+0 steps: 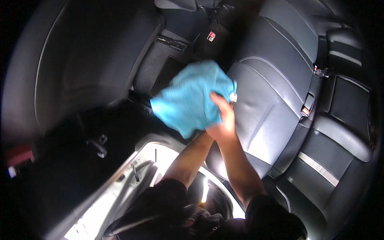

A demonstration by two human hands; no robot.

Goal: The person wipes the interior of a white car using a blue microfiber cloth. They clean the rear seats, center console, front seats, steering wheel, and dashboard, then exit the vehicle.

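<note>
A blue cloth, blurred by motion, is spread in front of me between the car seats. My right hand grips its right side, the thumb lying on top of the fabric. Beside that hand a small white piece shows at the cloth's edge; whether it is a tag cannot be made out. My left forearm reaches up to the same spot, but the left hand itself is hidden behind the right wrist and the cloth. Beneath the cloth is the dark car floor mat.
On the right runs a black leather rear seat with a seat-belt buckle. A front seat back rises on the left. The pale door sill crosses below my arms. Farther off, a mat bears a red-and-white badge.
</note>
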